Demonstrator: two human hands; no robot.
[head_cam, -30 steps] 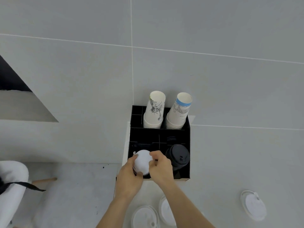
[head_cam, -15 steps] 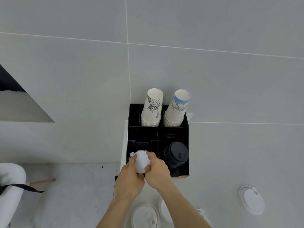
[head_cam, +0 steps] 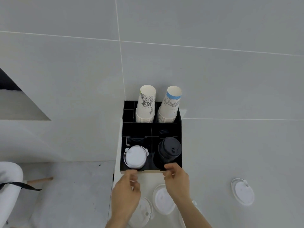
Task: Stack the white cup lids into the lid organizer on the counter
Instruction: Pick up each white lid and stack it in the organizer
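Observation:
A black lid organizer (head_cam: 179, 129) stands against the wall at the counter's left end. A stack of white cup lids (head_cam: 135, 157) sits in its front left compartment. My left hand (head_cam: 126, 193) and my right hand (head_cam: 176, 181) hover just in front of the organizer, both empty with fingers loosely curled. More white lids lie on the counter: one (head_cam: 162, 200) between my wrists, one (head_cam: 142, 213) partly under my left hand, and one (head_cam: 243, 194) far to the right.
Black lids (head_cam: 169, 150) fill the front right compartment. Two stacks of paper cups (head_cam: 146, 104) (head_cam: 169, 106) stand upside down in the back compartments. The counter's left edge (head_cam: 116, 170) drops to the floor, where a white chair (head_cam: 9, 186) stands.
Both hands have let go of the white lids, left them in the front left compartment, and drawn back toward me.

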